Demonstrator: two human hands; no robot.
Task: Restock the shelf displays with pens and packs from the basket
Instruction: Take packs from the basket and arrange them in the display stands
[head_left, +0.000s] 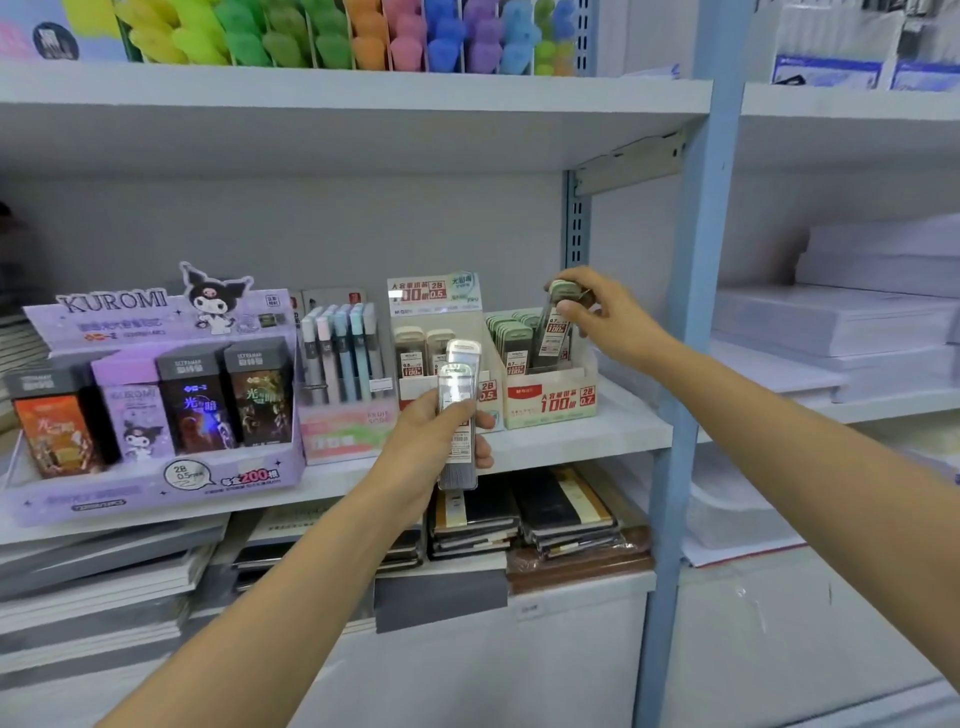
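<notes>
left hand: grips two packs upright, in front of the shelf edge.
0.5 box: just behind those packs, on the shelf.
right hand: fingers curled, pinches green pack by its cap.
green pack: upright, lower end in 0.7 box, right of 0.5 box, beside other green packs.

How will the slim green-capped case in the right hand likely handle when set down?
The case looks like stiff, glossy plastic, so probably rigid but slightly slippery. The right hand holds it by a fingertip pinch at the cap, suggesting it is light. Tall and narrow, it would likely tip unless leaned on neighbours in the box.
</notes>
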